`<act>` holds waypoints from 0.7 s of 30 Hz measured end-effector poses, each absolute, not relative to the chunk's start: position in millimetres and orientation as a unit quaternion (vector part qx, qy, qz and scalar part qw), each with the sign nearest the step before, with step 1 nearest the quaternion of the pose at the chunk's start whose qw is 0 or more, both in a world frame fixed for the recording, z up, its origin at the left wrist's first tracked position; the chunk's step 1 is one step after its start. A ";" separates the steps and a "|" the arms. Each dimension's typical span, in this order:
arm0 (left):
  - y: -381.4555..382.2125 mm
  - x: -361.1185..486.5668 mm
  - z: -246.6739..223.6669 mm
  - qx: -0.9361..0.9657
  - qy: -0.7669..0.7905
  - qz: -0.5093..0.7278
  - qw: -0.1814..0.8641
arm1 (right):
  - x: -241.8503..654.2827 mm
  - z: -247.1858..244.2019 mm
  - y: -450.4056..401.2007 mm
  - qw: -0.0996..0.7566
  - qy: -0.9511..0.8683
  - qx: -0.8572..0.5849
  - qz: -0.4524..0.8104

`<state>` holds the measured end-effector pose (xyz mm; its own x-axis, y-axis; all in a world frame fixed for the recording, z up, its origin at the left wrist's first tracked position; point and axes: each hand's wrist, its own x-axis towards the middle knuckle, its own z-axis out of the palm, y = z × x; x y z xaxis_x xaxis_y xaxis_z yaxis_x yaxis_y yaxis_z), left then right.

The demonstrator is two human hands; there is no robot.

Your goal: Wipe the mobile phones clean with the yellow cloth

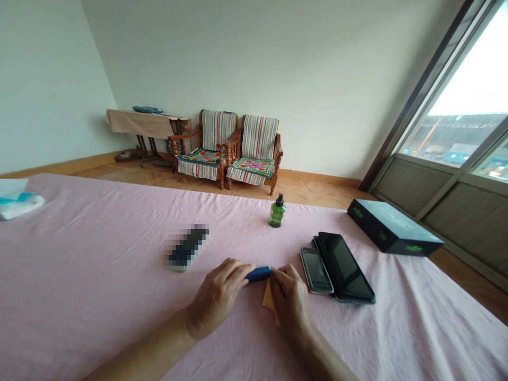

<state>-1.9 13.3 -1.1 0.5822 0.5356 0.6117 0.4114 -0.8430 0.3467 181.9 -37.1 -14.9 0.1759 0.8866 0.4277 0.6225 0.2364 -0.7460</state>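
Observation:
Above the pink cloth, my left hand [219, 294] is closed on the left end of a slim blue phone [259, 274], which is seen nearly edge-on. My right hand [292, 297] is closed round a yellow wiping cloth [269, 297] at the phone's right end, and its fingertips touch that end. Part of the yellow cloth hangs below the fingers. Right of my right hand lie a small silver-edged phone [316, 270] and a larger black tablet [346, 267], side by side with their screens up. A green spray bottle [277, 211] stands upright beyond my hands.
A pixelated phone-like item [188, 247] lies left of my hands on the pink bedsheet [99, 254]. At the right edge sits a black box [392, 225]; a tissue pack [19, 203] is far left. Two wooden chairs [254, 164] stand against the wall.

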 end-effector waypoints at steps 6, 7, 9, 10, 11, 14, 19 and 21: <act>9.4 -0.7 4.6 0.837 0.263 0.466 0.117 | 177.3 -16.8 -34.9 0.562 -0.566 -0.564 0.213; 8.7 0.4 5.3 0.828 0.264 0.476 0.135 | 175.0 -17.4 -34.9 0.569 -0.561 -0.556 0.227; 8.2 2.7 6.2 0.807 0.278 0.486 0.187 | 169.7 -17.7 -35.3 0.571 -0.563 -0.546 0.241; 8.5 3.8 6.4 0.793 0.293 0.485 0.225 | 167.3 -17.2 -35.6 0.573 -0.563 -0.541 0.248; 9.1 4.6 6.8 0.774 0.311 0.481 0.269 | 165.3 -16.3 -36.0 0.576 -0.561 -0.538 0.253; 11.8 6.3 8.6 0.696 0.344 0.453 0.439 | 164.6 -12.5 -36.9 0.583 -0.550 -0.539 0.259; 10.8 9.8 10.9 0.543 0.324 0.406 0.660 | 175.8 -6.8 -38.9 0.640 -0.532 -0.535 0.147; 8.2 11.8 10.0 0.494 0.316 0.390 0.710 | 179.7 -4.3 -40.6 0.644 -0.560 -0.513 0.094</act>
